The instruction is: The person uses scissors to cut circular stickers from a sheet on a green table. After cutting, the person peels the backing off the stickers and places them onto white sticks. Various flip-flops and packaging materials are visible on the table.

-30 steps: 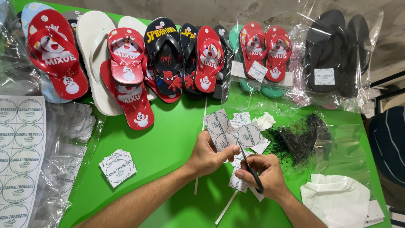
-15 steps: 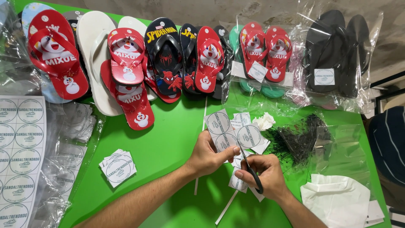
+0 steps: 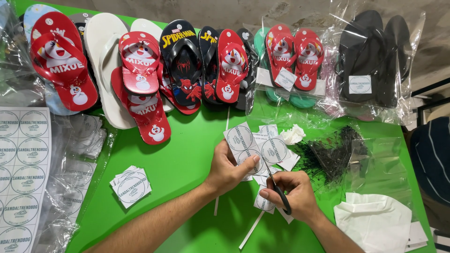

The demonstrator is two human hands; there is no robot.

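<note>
Green table: work surface, filling most of the view.

Row of flip-flops: ranged along the far edge; red pairs with a snowman figure, one white pair, dark pairs with a spider-hero print. To their right, a bagged red pair and a bagged black pair, each in clear plastic with a label stuck on.

Uncut label sheet: at the left edge, white, printed with rows of round marks, lying against crumpled clear wrap.

Folded white cloth or paper: near right corner.

Heap of black plastic tag fasteners: just right of the hands, partly on clear film.

Stack of cut square labels: left of the hands, well apart from them.

Left hand: closed on a strip of round labels, thumb on top; the strip rises away from the hand toward the flip-flops.

Right hand: fingers through the black handles of scissors, gripping them; the blades point up into the strip, just beside the left thumb. How far the blades stand apart cannot be told.

Loose cut labels: lying under and between both hands, with narrow white offcut strips on the table nearer the person.
</note>
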